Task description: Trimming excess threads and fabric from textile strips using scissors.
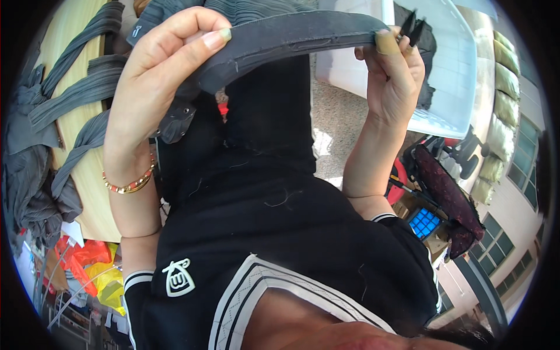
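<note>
A long dark grey fabric strip (pixel 291 35) is stretched between both my hands, held up close to the camera. My left hand (pixel 169 64), with a beaded bracelet on the wrist, pinches the strip's left end between thumb and fingers; a darker piece with small metal eyelets (pixel 175 119) hangs below it. My right hand (pixel 396 76) grips the strip's right end, and the black tips of small thread snips (pixel 411 26) stick up from the same hand. Below the hands I see my own black top with white trim (pixel 274 233).
A wooden table (pixel 87 169) at the left carries several grey pleated fabric pieces (pixel 76 87). A white plastic bin (pixel 449 64) stands at the upper right. A dark red cushioned chair (pixel 446 192) and a small blue-lit screen (pixel 424 221) are at the right. Coloured plastic bags (pixel 87 262) lie lower left.
</note>
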Motion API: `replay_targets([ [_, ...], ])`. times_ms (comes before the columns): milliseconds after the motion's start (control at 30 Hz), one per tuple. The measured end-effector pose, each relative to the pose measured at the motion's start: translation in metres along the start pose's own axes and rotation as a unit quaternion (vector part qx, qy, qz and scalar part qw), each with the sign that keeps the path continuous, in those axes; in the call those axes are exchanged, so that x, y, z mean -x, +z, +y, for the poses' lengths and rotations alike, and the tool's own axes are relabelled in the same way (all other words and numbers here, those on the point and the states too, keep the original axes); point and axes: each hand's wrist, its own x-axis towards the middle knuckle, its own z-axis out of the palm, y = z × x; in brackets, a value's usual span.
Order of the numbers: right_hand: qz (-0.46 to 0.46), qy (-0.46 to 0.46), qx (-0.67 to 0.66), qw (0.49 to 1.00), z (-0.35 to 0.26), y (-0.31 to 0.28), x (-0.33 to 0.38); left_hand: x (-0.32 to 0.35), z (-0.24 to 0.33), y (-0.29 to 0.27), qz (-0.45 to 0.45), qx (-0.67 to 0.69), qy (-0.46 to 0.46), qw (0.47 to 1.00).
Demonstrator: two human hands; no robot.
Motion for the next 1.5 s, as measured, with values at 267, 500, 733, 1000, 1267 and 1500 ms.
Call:
replay_targets([
  [267,0.006,0.104,0.080,0.991,0.065,0.003,0.000,-0.002,-0.044,0.005,0.149,-0.296,0.068,0.941],
  [500,-0.003,0.060,0.075,0.995,0.063,0.003,0.002,-0.011,-0.032,0.044,0.161,-0.450,0.287,0.830],
  [733,0.019,0.006,0.110,0.994,0.052,0.007,0.004,-0.023,-0.031,0.056,0.158,-0.467,0.290,0.820],
  [1000,0.023,-0.028,0.283,0.958,0.047,-0.001,0.009,-0.028,-0.033,0.046,0.132,-0.449,0.321,0.823],
  [1267,-0.077,-0.073,0.376,0.921,0.021,0.011,0.020,-0.029,-0.029,0.042,0.106,-0.373,0.231,0.892],
  [1500,-0.100,-0.134,0.482,0.860,0.028,0.013,0.014,-0.032,0.005,0.050,0.092,-0.395,0.194,0.893],
])
